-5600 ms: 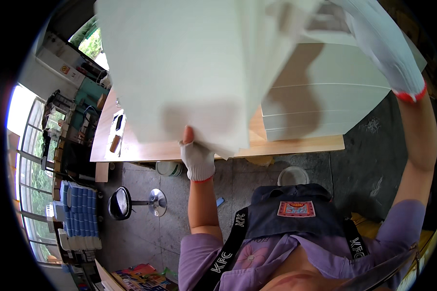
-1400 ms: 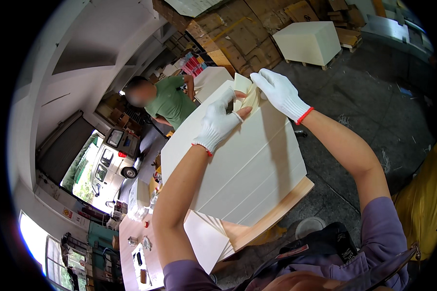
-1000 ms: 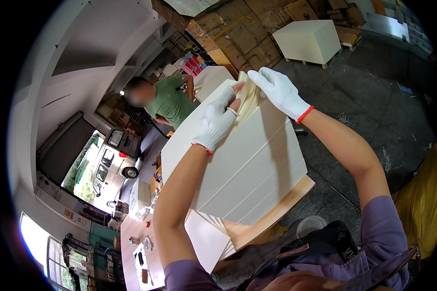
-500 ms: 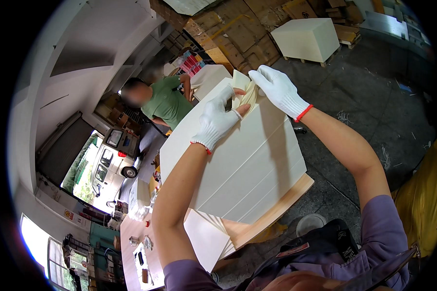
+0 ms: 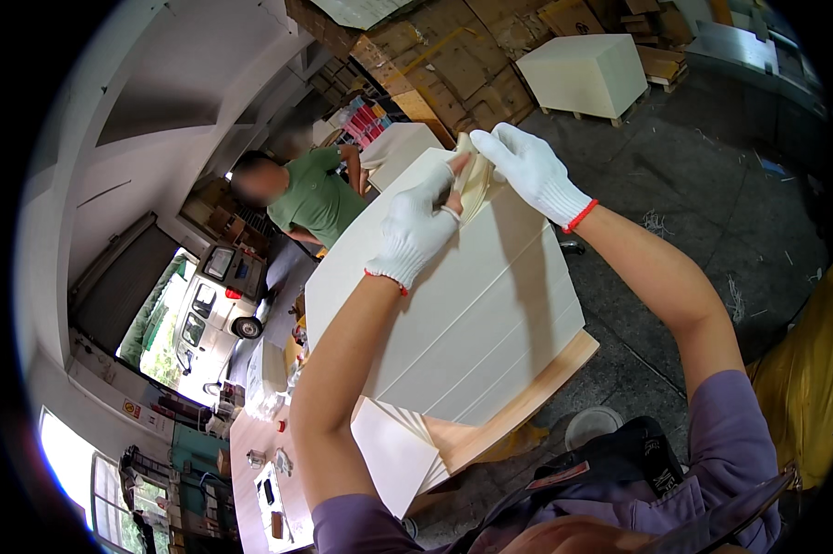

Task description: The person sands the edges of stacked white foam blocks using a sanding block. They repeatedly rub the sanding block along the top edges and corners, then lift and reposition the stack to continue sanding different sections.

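Note:
Both my hands wear white knit gloves with red cuffs. A large stack of white sheets with straight lines across its top lies before me. At its far end, several curled cream paper pieces bunch up between the hands. My left hand pinches them from the left, its bare thumb and fingertip poking out of the glove. On the other side, my right hand has its fingers closed at the upper end of the same bunch. Its fingertips are partly hidden, so the exact grip is unclear.
Under the stack runs a wooden board. Loose white sheets fan out on the table at near left. A person in a green shirt stands beyond. Another white stack sits on a pallet at far right; a bucket stands below.
My left thumb and fingertip have drawn closer together on the cream paper. The upper paper end between the hands has narrowed. My right hand has barely shifted.

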The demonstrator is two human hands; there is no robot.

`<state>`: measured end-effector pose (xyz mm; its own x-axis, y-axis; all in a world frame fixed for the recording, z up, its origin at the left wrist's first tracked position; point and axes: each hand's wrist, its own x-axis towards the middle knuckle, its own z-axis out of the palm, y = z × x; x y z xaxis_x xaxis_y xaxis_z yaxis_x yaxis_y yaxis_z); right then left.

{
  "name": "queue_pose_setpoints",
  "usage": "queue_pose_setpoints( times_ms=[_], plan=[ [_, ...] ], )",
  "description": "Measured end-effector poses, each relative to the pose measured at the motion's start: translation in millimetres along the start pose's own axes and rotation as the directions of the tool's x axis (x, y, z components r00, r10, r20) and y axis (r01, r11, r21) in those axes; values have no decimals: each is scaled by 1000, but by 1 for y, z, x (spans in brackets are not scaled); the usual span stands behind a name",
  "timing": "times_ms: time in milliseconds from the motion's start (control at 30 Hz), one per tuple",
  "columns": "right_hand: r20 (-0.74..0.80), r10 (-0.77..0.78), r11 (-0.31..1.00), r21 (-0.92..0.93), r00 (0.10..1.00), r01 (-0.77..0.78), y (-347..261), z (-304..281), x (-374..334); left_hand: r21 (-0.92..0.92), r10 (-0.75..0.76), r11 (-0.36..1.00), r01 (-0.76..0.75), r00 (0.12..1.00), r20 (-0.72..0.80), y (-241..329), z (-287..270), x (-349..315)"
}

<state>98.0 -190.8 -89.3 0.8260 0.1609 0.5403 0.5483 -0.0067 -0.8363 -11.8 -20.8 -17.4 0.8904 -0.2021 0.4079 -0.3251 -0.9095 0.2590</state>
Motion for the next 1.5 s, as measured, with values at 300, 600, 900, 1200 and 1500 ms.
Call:
queue_pose_setpoints(
  times_ms=[300, 600, 900, 1200, 1500],
  plan=[
    [-28, -49, 999, -24, 998, 49, 14, 2, 2, 9, -9, 1000, 9, 1000, -10, -4, 3, 4],
    [-7, -22, 998, 51, 1000, 22, 9, 1, 1, 30, -115, 993, 113, 989, 92, -6, 2, 19],
    [55, -31, 988, 155, 998, 22, 9, -12, -1, -160, -168, 970, 185, 979, 116, 2, 3, 7],
    [396, -155, 612, -681, 905, 403, -11, -45, 2, -119, 44, 991, -57, 994, -104, -17, 8, 4],
    [269, -150, 931, -285, 952, 227, 0, -19, 19, -102, -64, 992, 73, 994, 92, -8, 0, 7]
  ],
)
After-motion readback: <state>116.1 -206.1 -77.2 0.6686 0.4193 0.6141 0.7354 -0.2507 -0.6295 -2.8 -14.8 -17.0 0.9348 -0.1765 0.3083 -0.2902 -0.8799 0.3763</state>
